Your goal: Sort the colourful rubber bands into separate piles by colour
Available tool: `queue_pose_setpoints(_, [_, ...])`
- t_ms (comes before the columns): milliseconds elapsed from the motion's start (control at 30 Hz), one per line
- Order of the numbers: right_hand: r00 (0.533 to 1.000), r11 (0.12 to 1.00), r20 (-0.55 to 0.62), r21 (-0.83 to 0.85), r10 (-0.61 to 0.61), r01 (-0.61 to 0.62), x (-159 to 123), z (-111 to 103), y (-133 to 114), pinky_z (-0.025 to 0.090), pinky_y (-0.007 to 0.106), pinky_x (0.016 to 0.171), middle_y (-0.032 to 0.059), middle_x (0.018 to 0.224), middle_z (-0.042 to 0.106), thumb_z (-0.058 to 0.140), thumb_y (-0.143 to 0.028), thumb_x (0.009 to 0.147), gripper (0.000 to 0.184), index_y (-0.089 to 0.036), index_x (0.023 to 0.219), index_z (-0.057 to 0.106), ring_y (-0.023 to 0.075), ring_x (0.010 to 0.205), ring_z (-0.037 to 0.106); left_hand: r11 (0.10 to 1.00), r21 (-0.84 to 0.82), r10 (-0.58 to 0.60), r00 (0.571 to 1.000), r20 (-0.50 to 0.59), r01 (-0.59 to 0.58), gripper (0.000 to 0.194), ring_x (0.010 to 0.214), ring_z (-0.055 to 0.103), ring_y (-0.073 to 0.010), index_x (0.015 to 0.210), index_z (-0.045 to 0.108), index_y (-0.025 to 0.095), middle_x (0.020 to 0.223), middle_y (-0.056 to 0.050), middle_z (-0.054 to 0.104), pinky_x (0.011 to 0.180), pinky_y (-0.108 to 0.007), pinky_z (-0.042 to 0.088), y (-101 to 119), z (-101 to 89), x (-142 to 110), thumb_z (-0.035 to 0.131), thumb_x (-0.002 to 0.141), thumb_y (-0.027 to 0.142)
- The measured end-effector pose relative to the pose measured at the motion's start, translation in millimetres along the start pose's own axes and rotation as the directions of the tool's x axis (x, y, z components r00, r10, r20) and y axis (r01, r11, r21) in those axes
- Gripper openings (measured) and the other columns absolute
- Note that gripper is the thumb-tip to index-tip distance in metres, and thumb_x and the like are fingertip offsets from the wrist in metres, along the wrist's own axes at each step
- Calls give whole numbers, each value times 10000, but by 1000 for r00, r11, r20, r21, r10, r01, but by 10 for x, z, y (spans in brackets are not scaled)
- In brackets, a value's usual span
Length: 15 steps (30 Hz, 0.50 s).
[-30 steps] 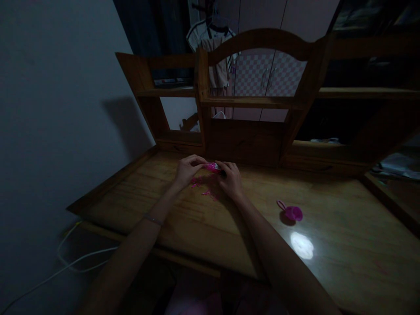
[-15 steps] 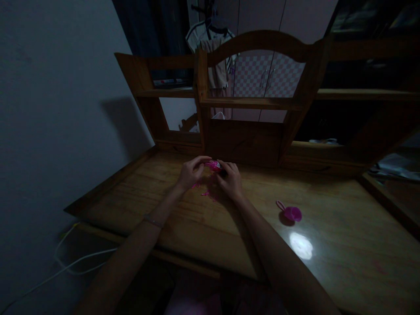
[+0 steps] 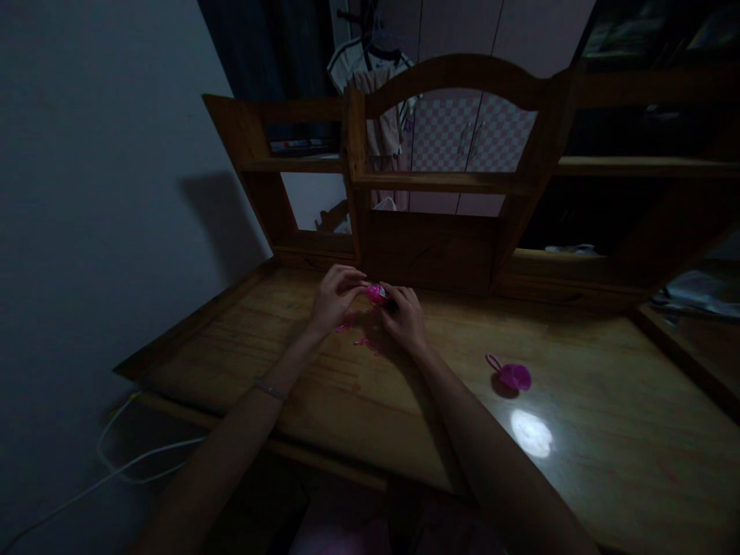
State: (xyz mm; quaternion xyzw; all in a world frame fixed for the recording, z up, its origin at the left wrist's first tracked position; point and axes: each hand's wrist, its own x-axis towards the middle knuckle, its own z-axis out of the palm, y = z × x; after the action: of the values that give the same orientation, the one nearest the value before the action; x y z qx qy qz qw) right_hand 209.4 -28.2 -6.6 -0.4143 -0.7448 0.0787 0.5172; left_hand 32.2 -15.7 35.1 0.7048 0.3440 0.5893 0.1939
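Note:
Both my hands meet over the back of a wooden desk (image 3: 324, 385) in dim light. My left hand (image 3: 332, 299) pinches one end of a small bright pink object (image 3: 375, 292), and my right hand (image 3: 405, 316) grips its other end with curled fingers. What the pink object is I cannot make out. Several small pink scraps (image 3: 357, 336) lie on the desk right beneath my hands. A thin bracelet sits on my left wrist.
A pink scoop-like cup with a short handle (image 3: 510, 375) lies to the right, beside a bright light reflection (image 3: 532, 433). A wooden hutch with shelves (image 3: 439, 181) rises behind the desk. A wall stands at left, with white cables (image 3: 124, 462) below the desk edge.
My left fingers have shifted slightly on the pink object; both hands stay in the same spot. The view has barely moved.

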Motion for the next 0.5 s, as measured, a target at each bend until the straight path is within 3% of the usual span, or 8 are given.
queue_pose_setpoints(200, [1000,1000,26,-7,1,-1,2,5,-31,457,394,947,80,1162,605,621,-227,834,481,-239,1310,558,250,1078,516,995,87,50,998,-29,-47,222,906,631,-162,936,650,180,1065,-51,530,830,-321,579,15,-39,18,754,770,283])
queue_pose_setpoints(500, [999,1000,40,-13,-12,12,-5,1,-56,461,374,948,76,1181,595,604,-186,835,493,-251,1321,545,235,1089,515,985,167,33,999,-2,-32,263,856,616,-144,1102,658,238,988,-31,560,829,-294,556,47,-62,13,678,844,286])
